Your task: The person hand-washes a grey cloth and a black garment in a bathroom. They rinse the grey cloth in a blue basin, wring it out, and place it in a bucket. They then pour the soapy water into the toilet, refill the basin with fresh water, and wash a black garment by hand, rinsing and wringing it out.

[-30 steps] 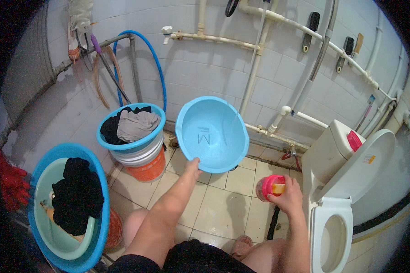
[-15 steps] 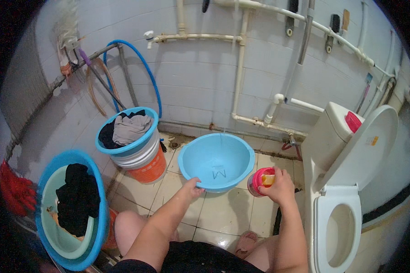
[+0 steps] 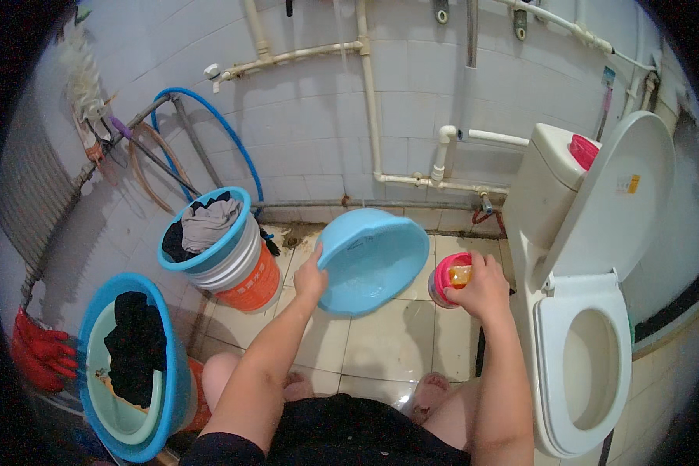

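My left hand (image 3: 312, 278) grips the left rim of a light blue plastic basin (image 3: 377, 260). That rim is raised, so the basin stands tilted to the right, with a little water in its lower part. In my right hand (image 3: 483, 289) is a small pink-rimmed tub (image 3: 441, 279), held above the floor between the basin and the toilet. A yellow-and-white piece (image 3: 460, 276) shows at the tub's mouth, by my fingers; whether my fingers pinch it I cannot tell. A thin stream of water falls near the back wall, behind the basin.
A white toilet (image 3: 582, 373) with its lid raised stands on the right. At left, a bucket (image 3: 248, 272) carries a blue basin of clothes, and nested basins (image 3: 93, 334) hold black cloth. Red gloves (image 3: 43, 353) hang at far left. Pipes (image 3: 369, 101) run along the tiled wall.
The basin has gone from lying level to tilted, its left side lifted by my left hand. My right hand still holds the tub, slightly higher in view. The head view has shifted.
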Tool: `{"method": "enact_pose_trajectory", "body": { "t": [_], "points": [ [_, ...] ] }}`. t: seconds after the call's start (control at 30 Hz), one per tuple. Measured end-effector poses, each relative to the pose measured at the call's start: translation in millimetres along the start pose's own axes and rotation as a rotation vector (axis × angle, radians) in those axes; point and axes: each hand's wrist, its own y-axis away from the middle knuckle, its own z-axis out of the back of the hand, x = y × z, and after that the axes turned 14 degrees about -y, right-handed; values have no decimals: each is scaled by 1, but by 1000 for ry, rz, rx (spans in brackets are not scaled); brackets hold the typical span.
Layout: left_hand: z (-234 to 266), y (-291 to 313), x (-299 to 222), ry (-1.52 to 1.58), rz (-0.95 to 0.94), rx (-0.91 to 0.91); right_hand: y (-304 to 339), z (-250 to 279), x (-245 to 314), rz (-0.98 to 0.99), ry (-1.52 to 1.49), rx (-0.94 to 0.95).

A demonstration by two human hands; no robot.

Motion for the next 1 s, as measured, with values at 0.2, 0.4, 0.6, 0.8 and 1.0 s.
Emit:
{"method": "enact_pose_trajectory", "body": {
  "t": [0.2, 0.4, 0.6, 0.8, 1.0],
  "points": [
    [13, 7, -9, -74, -296, -326, 3, 6, 1, -24, 1, 16],
    [2, 8, -13, 29, -155, -260, 1, 4, -2, -25, 14, 3],
    [-135, -2, 61, 448, 290, 121, -4, -2, 3, -32, 7, 39],
    [-214, 13, 80, 923, 782, 469, -7, -10, 8, -19, 6, 90],
    [-194, 17, 33, 1308, 906, 550, -9, -13, 10, -1, 15, 84]
  ]
}}
